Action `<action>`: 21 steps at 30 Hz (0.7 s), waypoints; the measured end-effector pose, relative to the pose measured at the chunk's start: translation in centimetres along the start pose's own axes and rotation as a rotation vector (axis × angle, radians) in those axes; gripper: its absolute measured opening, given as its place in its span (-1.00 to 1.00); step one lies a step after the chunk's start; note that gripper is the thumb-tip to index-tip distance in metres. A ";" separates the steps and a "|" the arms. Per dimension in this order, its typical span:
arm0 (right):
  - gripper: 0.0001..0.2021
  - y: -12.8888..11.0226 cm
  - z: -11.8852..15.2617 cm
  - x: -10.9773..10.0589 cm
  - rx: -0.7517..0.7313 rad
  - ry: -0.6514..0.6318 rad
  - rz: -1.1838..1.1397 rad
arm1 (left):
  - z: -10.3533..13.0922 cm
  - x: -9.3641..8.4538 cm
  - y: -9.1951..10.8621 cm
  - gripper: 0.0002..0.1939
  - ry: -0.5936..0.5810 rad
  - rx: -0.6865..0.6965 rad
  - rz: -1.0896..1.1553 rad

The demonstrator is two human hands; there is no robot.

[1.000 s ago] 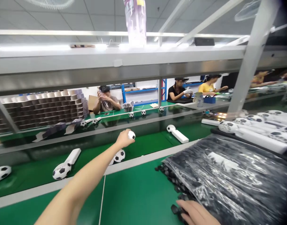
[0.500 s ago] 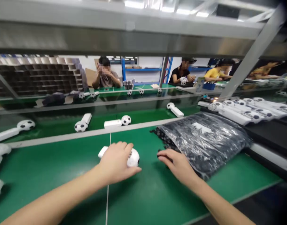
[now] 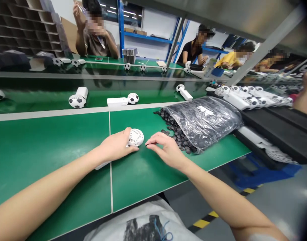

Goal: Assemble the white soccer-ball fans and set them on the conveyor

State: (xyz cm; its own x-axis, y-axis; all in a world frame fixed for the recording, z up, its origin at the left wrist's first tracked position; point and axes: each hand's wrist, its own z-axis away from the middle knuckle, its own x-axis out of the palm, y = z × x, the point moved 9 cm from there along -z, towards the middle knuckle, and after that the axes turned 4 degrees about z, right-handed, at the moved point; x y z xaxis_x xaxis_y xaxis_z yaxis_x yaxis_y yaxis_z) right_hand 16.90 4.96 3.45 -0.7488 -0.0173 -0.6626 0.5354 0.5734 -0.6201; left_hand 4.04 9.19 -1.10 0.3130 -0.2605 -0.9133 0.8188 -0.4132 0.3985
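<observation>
My left hand (image 3: 116, 145) is wrapped round a white handheld fan (image 3: 136, 137) with a round, football-patterned head. The openwork face of that head points up, while the handle is mostly hidden under my hand and wrist. Close to the head, on its right, my right hand (image 3: 168, 150) pinches a small black piece (image 3: 146, 144) between thumb and fingertips. A clear plastic bag (image 3: 206, 120) of black pieces lies behind my right hand. From its open left end, loose black pieces (image 3: 179, 135) spill onto the green work surface (image 3: 133, 180).
Beyond a pale rail, more football fans (image 3: 133, 98) lie on the green belt (image 3: 158, 92). At the right, a black tray (image 3: 274, 129) carries several fans. A slanted metal post (image 3: 263, 47) rises there. Several co-workers sit across the line, and another person's hand (image 3: 306, 93) shows at the right edge.
The view has tipped down. My left hand has turned the fan so its openwork face shows. My right hand has come away from the bag towards the fan with the black piece.
</observation>
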 end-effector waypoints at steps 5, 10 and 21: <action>-0.95 0.0 -0.6 1.7 -0.021 -0.031 -0.055 | -0.3 0.1 0.3 -0.40 -0.066 0.027 0.035; -0.91 1.2 -1.3 2.6 0.049 -0.023 -0.110 | 0.1 -0.7 0.9 -0.36 0.036 0.091 0.051; -0.51 4.6 -0.8 4.8 0.350 -0.023 -0.389 | 0.2 -1.1 1.0 -0.44 0.057 0.086 0.105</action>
State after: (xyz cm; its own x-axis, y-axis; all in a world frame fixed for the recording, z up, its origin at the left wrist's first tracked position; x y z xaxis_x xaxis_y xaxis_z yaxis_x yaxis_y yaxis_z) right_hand 15.43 8.11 -2.27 -0.9119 -0.1944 -0.3615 0.3205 0.2130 -0.9230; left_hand 4.38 8.88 0.36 0.4239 -0.2570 -0.8685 0.7369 -0.4598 0.4957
